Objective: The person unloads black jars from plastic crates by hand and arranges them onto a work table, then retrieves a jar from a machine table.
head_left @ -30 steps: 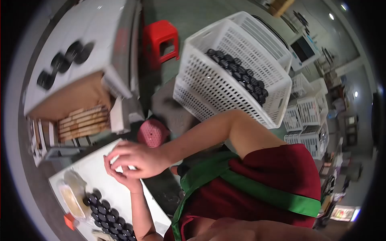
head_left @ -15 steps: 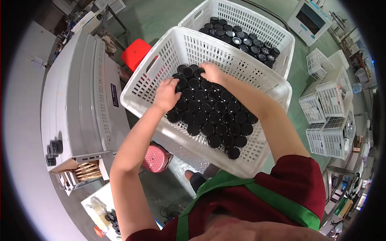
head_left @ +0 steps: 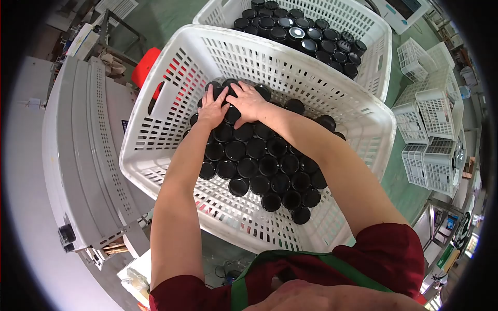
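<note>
Many round black-topped jars [head_left: 247,168] stand packed together in the near white plastic crate [head_left: 348,136]. My left hand [head_left: 211,108] rests on the jar tops toward the crate's far left, its fingers spread. Close beside it, my right hand [head_left: 249,103] lies over neighbouring jars with fingers apart and thumb pointing down toward me. One black top [head_left: 233,114] shows between the two hands. Both palms and the jars under them are hidden, and no jar looks lifted.
Behind stands a second white crate [head_left: 374,57] holding more black-topped jars [head_left: 278,34]. A red stool [head_left: 146,66] is beyond the near crate's left side. A large grey machine [head_left: 78,140] stands at left, and stacked white crates [head_left: 434,116] stand on the right.
My view has shifted closer over the near crate. Both hands have come nearer each other on the far-left jars, and my right hand now lies with its fingers spread.
</note>
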### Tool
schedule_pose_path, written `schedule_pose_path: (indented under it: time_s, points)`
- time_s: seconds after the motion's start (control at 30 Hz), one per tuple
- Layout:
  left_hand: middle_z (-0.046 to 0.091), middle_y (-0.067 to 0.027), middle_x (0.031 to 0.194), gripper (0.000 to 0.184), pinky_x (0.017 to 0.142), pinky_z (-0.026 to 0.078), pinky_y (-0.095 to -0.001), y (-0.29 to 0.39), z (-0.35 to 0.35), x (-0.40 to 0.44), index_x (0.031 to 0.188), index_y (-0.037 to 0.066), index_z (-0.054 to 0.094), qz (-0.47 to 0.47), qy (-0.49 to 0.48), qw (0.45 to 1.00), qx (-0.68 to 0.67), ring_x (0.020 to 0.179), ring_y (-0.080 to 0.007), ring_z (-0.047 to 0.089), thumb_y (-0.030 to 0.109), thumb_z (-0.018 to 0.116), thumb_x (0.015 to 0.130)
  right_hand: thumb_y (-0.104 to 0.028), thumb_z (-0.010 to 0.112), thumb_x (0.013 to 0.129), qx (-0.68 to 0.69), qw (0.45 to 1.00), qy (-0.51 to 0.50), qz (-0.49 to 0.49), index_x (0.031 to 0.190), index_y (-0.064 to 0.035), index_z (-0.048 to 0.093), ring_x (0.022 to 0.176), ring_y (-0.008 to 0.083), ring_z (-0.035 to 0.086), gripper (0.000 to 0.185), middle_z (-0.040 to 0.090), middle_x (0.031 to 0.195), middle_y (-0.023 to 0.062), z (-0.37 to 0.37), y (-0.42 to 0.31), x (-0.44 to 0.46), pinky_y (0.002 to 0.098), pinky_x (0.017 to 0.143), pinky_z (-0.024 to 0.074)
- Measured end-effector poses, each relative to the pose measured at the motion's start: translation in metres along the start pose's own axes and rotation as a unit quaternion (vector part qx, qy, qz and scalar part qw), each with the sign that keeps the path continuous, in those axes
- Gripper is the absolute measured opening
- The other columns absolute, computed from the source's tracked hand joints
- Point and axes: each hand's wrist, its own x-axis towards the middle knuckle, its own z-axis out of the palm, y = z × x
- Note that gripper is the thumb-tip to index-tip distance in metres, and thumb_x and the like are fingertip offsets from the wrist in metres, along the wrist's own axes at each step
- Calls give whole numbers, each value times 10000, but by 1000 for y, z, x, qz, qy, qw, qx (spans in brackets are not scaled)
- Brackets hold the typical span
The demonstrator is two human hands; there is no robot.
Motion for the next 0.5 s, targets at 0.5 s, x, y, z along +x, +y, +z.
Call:
schedule_pose_path:
  time_s: [0.5]
  points:
    - [271,-135,1544,450,988,488,-472,-24,3,3,1442,419,381,-46,148,988,20,1271,-389,491,354,462,1005,-565,756,718,-22,999,29,16,1400,-173,481,1282,294,409,833,502,1301,116,25,-4,20,629,982,372]
